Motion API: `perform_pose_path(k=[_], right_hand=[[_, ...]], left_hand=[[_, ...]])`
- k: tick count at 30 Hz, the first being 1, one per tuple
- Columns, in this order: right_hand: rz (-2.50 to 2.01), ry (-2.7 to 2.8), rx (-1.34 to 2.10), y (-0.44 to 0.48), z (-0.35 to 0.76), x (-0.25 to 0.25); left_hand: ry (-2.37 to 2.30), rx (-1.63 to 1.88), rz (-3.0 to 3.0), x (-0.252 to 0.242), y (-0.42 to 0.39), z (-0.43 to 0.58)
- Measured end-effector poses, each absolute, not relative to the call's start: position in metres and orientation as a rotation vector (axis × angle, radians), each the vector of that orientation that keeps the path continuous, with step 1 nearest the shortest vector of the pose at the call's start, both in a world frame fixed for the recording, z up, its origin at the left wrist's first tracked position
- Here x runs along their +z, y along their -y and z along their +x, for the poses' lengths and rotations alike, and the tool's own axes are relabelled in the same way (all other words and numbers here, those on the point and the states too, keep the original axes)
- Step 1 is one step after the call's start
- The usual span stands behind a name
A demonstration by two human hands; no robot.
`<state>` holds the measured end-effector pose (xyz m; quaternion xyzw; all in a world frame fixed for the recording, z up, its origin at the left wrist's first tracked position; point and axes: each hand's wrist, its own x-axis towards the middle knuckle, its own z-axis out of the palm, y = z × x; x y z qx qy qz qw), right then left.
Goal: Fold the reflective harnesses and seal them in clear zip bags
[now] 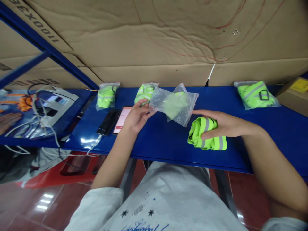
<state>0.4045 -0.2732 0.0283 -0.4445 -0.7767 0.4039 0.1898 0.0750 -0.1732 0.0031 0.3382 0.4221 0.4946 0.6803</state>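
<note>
Pinched in my left hand [140,116] is the left end of a clear zip bag [185,110], held above the blue table. Bright yellow-green material shows through the plastic; whether it lies inside or behind this bag I cannot tell. My right hand [222,123] grips a folded yellow-green reflective strap [208,134] with grey stripes, thumb in front. Its extended index finger reaches the bag's right edge; whether it touches I cannot tell. Just behind my left hand lies a bagged reflective strap [145,92].
More bagged straps lie at the back left [107,96] and back right, the latter with a black buckle [264,95]. Left of my hand are a black phone [108,122] and a lit phone [122,120]. Cables and another person's hand [9,122] are further left. Cardboard walls the back.
</note>
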Motion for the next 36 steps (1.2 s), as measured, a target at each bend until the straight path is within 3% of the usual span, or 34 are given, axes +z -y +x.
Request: perform_pose_path(k=[5, 12, 16, 22, 26, 32, 34, 36], right_hand=[[-1.238, 1.851, 1.634, 0.271, 0.385, 0.016], [-1.222, 1.424, 1.914, 0.266, 0.373, -0.001], [-1.241, 1.441, 1.920, 0.266, 0.378, 0.010], [-1.244, 1.429, 1.932, 0.267, 0.386, 0.019], [-1.280, 1.518, 1.902, 0.264, 0.390, 0.015], [-1.323, 1.806, 1.846, 0.262, 0.398, 0.010], [-1.322, 1.939, 1.716, 0.262, 0.409, 0.014], [-1.309, 2.084, 1.575, 0.262, 0.424, 0.020]], left_hand=[[-0.915, 1.153, 0.760, 0.000, 0.187, 0.085], [-1.041, 1.089, 1.151, -0.006, 0.185, 0.079], [-1.064, 1.285, 1.404, -0.009, 0.177, 0.083], [-1.027, 1.200, 1.476, -0.019, 0.176, 0.082], [-1.221, 1.232, 2.016, -0.031, 0.188, 0.060], [-1.303, 1.094, 2.707, -0.013, 0.232, 0.054], [-1.167, 1.060, 2.803, 0.002, 0.247, 0.070], [-0.875, 0.795, 2.941, 0.013, 0.254, 0.092]])
